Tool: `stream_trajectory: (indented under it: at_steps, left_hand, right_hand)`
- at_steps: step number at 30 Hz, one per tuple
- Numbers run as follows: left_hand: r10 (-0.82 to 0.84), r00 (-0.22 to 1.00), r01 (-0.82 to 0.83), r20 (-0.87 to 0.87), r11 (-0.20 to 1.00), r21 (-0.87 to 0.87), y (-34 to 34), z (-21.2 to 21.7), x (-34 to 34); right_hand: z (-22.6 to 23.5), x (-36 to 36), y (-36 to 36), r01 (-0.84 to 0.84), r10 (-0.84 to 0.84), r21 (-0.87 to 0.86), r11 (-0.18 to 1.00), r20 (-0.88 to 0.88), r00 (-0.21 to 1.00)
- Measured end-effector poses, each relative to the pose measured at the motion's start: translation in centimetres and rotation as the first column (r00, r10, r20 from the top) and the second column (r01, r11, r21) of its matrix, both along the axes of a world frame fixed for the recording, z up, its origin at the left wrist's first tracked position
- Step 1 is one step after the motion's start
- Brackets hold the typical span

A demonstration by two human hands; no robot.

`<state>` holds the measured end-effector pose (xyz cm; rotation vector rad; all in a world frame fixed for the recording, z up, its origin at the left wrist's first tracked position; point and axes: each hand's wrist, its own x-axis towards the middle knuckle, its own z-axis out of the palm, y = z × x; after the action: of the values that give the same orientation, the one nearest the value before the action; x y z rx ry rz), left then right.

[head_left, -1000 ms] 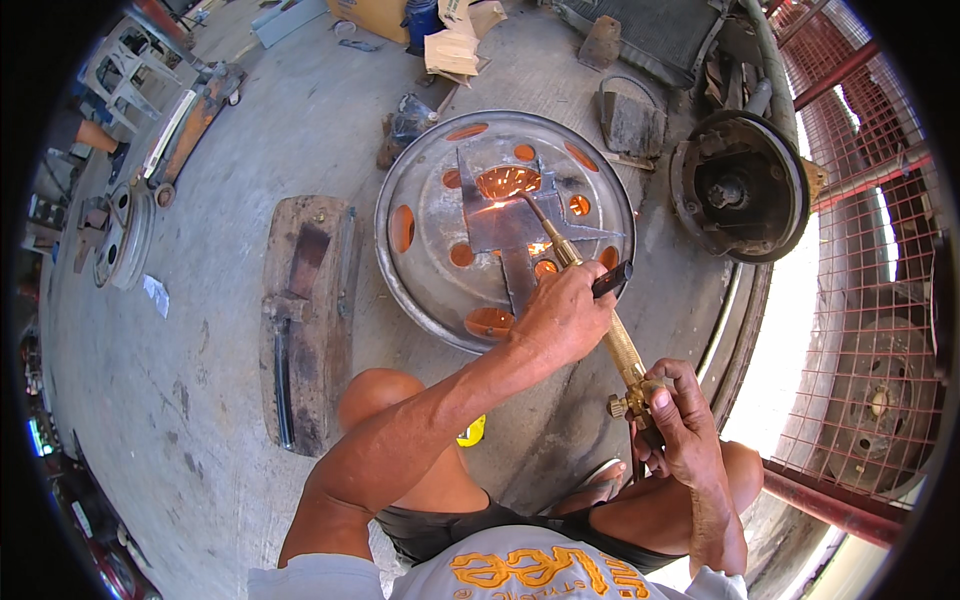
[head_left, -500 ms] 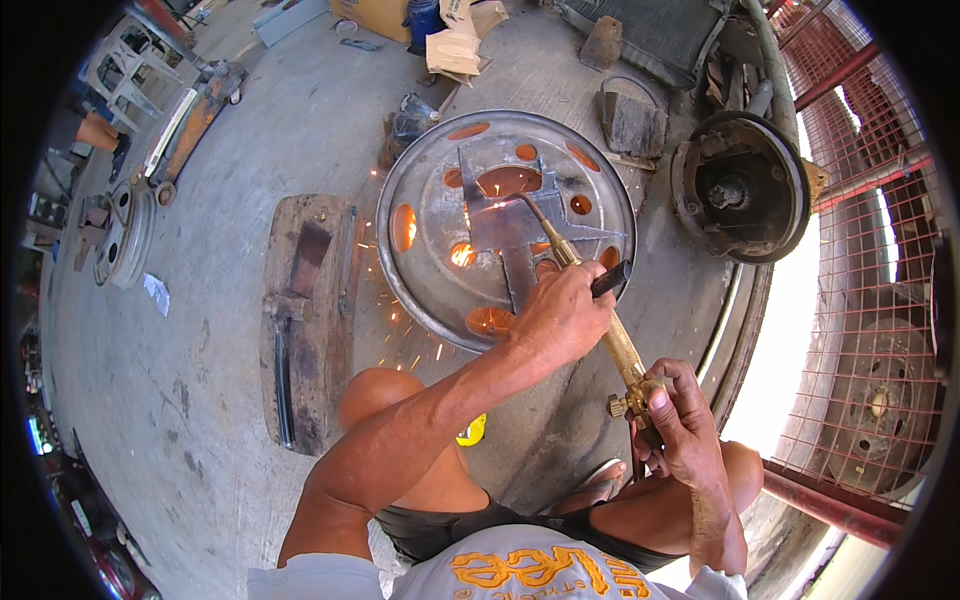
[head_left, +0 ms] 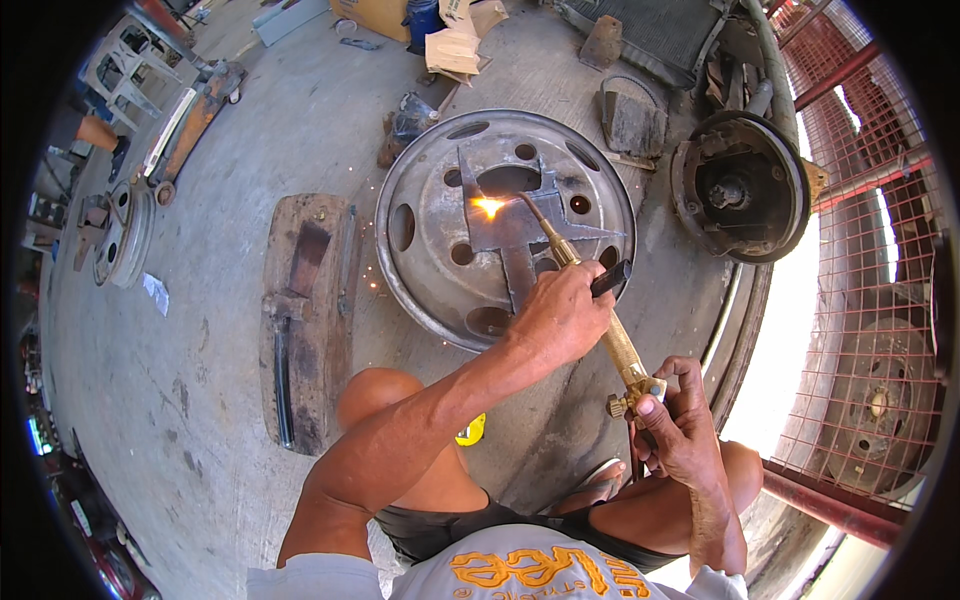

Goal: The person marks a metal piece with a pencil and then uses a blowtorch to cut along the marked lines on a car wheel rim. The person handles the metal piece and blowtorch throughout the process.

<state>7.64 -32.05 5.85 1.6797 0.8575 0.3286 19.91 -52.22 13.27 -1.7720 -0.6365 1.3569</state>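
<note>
A brass cutting torch slants over a grey steel wheel rim. My left hand is closed around the torch's front part, next to its narrow tube. A short black cylinder sticks out by that hand; whether it is gripped too, I cannot tell. At the torch's rear, by the valve knobs, my right hand is closed with thumb and fingers on the body. The bent tip points at an irregular dark metal plate lying on the rim, where a bright orange glow burns near its left part.
Left of the rim lies a worn wooden block with a black-handled tool on it. A brake drum stands to the right, beside red wire mesh. A floor jack and a wheel are at far left.
The shower of sparks under the rim and the orange light in its holes have faded. A bright flare now shows on the plate's top. Both hands have barely moved.
</note>
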Motion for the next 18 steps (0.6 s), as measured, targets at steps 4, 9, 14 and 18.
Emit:
stream_trajectory:
  at_steps: [4, 9, 14, 18]
  left_hand:
    - [0.001, 1.0, -0.001, -0.014, 1.0, 0.002, -0.02, 0.06, 0.02]
    - [0.008, 1.0, -0.008, -0.022, 1.0, 0.006, -0.08, 0.09, 0.04]
    - [0.003, 1.0, -0.003, -0.016, 1.0, 0.014, -0.11, 0.4, -0.04]
    - [-0.006, 1.0, 0.006, -0.01, 0.999, 0.04, -0.08, 0.75, -0.13]
  right_hand:
    - [-0.15, -0.09, 0.01, 0.0, 0.0, 0.001, 1.0, 0.007, 1.0]
    - [-0.07, -0.13, -0.01, -0.003, 0.003, -0.016, 1.0, 0.016, 1.0]
    - [-0.11, -0.09, -0.09, -0.002, 0.002, -0.003, 1.0, -0.001, 1.0]
    - [-0.22, -0.08, -0.18, 0.006, -0.006, 0.014, 1.0, -0.017, 1.0]
